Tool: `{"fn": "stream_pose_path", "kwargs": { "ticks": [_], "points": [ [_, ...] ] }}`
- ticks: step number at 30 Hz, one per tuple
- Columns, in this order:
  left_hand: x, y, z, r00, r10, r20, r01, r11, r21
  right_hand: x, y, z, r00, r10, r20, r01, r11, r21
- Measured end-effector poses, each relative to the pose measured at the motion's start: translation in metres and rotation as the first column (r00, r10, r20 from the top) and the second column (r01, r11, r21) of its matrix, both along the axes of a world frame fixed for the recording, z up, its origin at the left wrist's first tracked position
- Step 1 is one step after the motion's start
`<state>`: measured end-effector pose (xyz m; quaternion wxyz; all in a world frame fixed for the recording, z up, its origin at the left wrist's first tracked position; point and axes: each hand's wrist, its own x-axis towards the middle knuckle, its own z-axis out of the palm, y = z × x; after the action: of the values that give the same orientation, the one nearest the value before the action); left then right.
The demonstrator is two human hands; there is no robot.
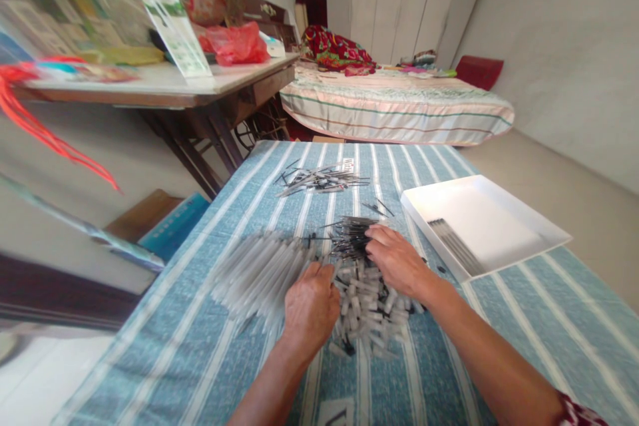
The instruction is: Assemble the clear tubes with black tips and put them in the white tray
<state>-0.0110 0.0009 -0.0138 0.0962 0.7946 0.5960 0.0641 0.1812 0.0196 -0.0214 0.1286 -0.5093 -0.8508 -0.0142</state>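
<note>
My left hand [312, 303] is closed around a translucent pen barrel, and only a short end of it shows past the thumb. Beside it on the left lies a wide pile of pale pen barrels [259, 269]. My right hand [397, 259] has its fingers curled and pinched at the edge of a heap of thin black pen refills [352, 236]; the fingertips are partly hidden among them. Below and between both hands spreads a pile of short translucent pen caps [367, 309], some with black parts.
To the right, a white box tray [504, 219] holds several finished-looking pens [453, 245] along its left side. Farther back lies another loose heap of thin pieces [322, 178]. A cluttered desk [239, 83] stands at left, a bed [394, 103] behind the striped-cloth table [200, 359].
</note>
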Motion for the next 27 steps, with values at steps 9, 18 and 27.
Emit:
{"fn": "stream_pose_path", "kwargs": {
  "ticks": [9, 18, 27],
  "points": [
    [-0.002, 0.0, -0.005, 0.964, 0.0, 0.266, -0.004, 1.0, 0.016, 0.032, -0.005, 0.028, 0.965, 0.03, 0.26, -0.04, 0.999, 0.034],
    [-0.001, 0.0, -0.009, 0.946, -0.021, 0.322, 0.009, 0.999, 0.04, 0.037, -0.013, 0.04, 0.927, 0.028, 0.375, -0.048, 0.998, 0.045],
    [-0.002, -0.001, -0.01, 0.929, -0.097, 0.358, 0.08, 0.995, 0.062, 0.037, -0.015, 0.046, 0.921, 0.071, 0.383, -0.117, 0.988, 0.099]
  ]
}}
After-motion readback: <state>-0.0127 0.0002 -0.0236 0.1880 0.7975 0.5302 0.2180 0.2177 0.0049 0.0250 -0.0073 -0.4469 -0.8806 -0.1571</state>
